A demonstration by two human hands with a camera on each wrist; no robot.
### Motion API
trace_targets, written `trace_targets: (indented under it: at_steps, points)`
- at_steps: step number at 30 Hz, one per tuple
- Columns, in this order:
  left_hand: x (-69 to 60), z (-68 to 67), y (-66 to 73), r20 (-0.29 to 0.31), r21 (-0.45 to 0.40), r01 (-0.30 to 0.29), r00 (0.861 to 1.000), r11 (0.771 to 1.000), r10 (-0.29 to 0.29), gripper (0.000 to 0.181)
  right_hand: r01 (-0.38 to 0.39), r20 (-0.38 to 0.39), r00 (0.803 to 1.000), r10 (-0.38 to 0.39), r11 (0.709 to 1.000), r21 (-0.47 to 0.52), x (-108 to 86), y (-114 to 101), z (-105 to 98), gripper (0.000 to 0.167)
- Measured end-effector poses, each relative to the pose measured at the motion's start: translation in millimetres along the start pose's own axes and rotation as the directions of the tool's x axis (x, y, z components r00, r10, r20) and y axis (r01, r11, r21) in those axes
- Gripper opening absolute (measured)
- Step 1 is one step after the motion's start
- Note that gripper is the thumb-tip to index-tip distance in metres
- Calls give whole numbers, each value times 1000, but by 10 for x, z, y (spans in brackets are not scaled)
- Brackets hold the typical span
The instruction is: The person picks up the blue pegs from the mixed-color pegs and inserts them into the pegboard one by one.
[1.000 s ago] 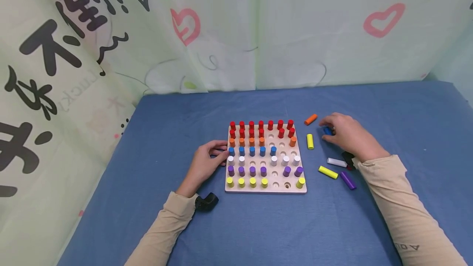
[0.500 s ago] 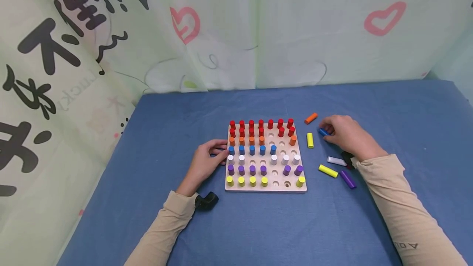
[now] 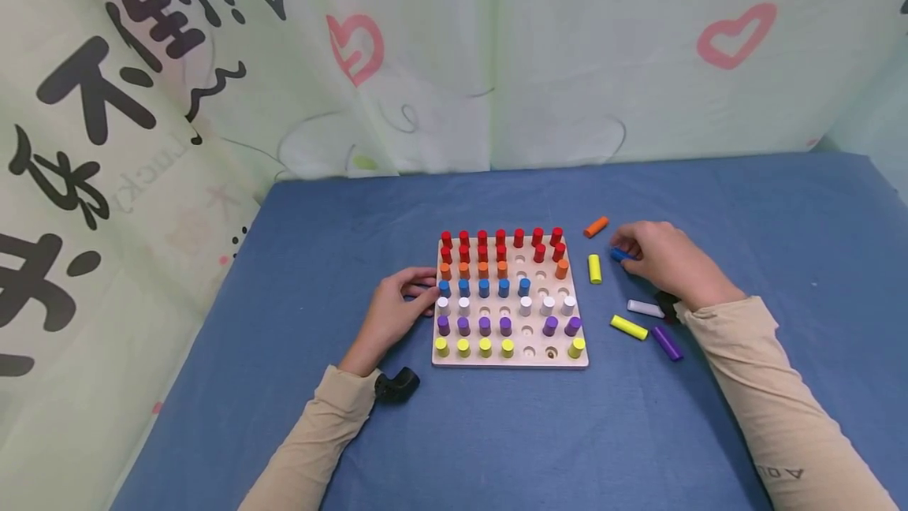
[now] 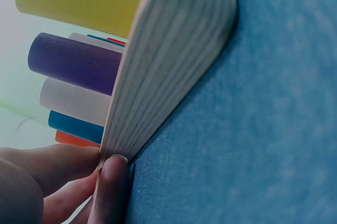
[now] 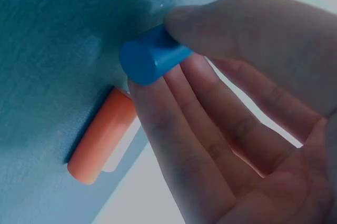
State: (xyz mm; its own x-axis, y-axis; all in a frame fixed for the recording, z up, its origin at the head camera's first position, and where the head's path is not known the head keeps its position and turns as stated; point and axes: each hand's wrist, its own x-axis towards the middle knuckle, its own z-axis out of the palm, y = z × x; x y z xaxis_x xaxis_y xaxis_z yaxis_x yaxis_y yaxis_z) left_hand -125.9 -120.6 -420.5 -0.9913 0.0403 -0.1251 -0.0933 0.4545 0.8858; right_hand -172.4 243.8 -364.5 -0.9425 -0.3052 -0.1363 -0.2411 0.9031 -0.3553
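A wooden pegboard (image 3: 511, 359) carries rows of red, orange, blue, white, purple and yellow pegs, with several holes showing between them. My left hand (image 3: 399, 310) rests at its left side, fingertips touching the edge. In the left wrist view, one fingertip (image 4: 113, 174) lies on the board's striped side wall (image 4: 174, 50). To the right of the board, my right hand (image 3: 670, 259) pinches a blue peg (image 5: 150, 58) between thumb and fingers. From above, only part of this peg shows. A loose orange peg (image 3: 597, 227) and a yellow peg (image 3: 594, 269) lie nearby.
Nearer the right forearm lie another yellow peg (image 3: 629, 328), a white peg (image 3: 644, 308) and a purple peg (image 3: 667, 344). A blue cloth (image 3: 496, 440) covers the table. Behind it hangs a pale printed curtain (image 3: 567, 61).
The right hand and the blue peg have shifted slightly left, and the peg's angle in the fingers has changed. The left hand and the board look the same.
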Motion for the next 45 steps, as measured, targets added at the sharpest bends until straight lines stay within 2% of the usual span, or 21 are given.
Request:
trace_targets:
  at_steps: [15,33,45]
  points:
    - [-3,0,8,1,-5,-10,1000,1000,10,36,70,-44,997,-71,997,-19,-51,-92,-27,28]
    - [-15,-3,14,-4,5,-8,1000,1000,8,36,165,-107,981,-160,986,35,-171,-351,-149,27]
    - [-13,-5,21,2,-17,-14,1000,1000,14,36,273,-157,953,-258,958,85,-232,-499,-154,21]
